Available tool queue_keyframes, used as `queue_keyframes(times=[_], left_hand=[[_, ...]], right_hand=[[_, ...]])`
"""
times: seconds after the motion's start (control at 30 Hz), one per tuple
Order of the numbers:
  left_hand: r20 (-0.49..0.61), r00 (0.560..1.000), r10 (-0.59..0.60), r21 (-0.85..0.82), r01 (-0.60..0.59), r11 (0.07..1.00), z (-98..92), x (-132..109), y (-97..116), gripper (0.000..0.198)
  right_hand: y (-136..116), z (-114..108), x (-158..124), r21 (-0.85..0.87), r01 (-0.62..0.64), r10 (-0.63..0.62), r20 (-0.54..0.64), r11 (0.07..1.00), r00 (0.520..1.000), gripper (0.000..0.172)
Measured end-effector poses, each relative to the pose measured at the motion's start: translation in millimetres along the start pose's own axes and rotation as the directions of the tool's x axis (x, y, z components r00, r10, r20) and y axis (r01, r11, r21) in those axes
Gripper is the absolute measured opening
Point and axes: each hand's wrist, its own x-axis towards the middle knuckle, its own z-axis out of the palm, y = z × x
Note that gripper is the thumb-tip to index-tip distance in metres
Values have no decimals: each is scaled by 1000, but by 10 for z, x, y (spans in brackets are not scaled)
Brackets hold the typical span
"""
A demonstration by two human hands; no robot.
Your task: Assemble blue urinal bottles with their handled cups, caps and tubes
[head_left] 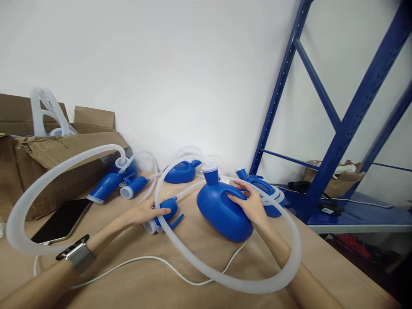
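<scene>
My right hand [250,203] rests on the handle of a blue plastic jug [222,212] that lies on the brown-papered table, fingers curled around the handle. A long white ribbed hose [225,279] loops from the jug's white neck around my right forearm. My left hand [146,212] grips a blue funnel-shaped fitting [162,213] with a white rim at the hose's other end. A watch [77,253] sits on my left wrist.
Several more blue jugs [182,171] and fittings [106,186] with hoses lie at the back by the wall. An open cardboard box [48,159] stands left, a phone [62,221] with a thin white cable [154,259] beside it. A blue metal rack [341,128] rises on the right.
</scene>
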Motion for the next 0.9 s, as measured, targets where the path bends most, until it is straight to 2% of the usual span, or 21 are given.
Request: queue_keyframes(times=[0.03,0.1,0.2,0.3,0.43,0.5,0.57,0.63,0.7,0.73,0.8,0.87,0.9], left_hand=[[4,995,-100,-68,100,993,38,1,21,71],[23,957,-288,-191,287,939,93,12,56,68],[33,913,-407,-287,399,871,139,38,35,58],[-86,881,-466,-362,408,838,149,56,-62,53],[-229,836,-499,-435,371,820,91,66,-225,52],[-318,782,-536,-458,368,809,47,69,-311,53],[-422,683,-596,-472,396,788,10,75,-393,53],[-484,593,-644,-496,420,760,-13,83,-460,54],[-510,543,-667,-527,416,741,-21,91,-502,57],[-521,524,-673,-536,413,736,-21,93,-512,60],[-544,505,-670,-542,398,740,-17,94,-509,66],[-566,509,-649,-534,373,759,-12,88,-478,66],[-574,524,-629,-523,357,774,-10,83,-455,66]], right_hand=[[19,3,7,-15,-10,10,14,1000,1000,67],[68,11,25,-23,-31,33,94,999,995,65],[165,22,62,-20,-27,31,235,999,971,59],[279,13,100,-41,-8,21,306,999,952,63],[409,-46,128,-75,-52,76,370,996,926,73],[438,-100,124,-54,-101,114,425,993,898,81],[431,-170,110,-25,-158,147,523,987,840,96],[397,-244,90,-19,-188,156,640,982,752,114],[357,-304,69,-29,-183,147,725,983,673,130],[341,-323,61,-44,-179,152,744,983,651,135],[328,-334,51,-76,-187,181,740,979,648,140],[340,-310,49,-85,-220,217,689,972,692,138],[352,-287,52,-79,-236,229,651,969,723,136]])
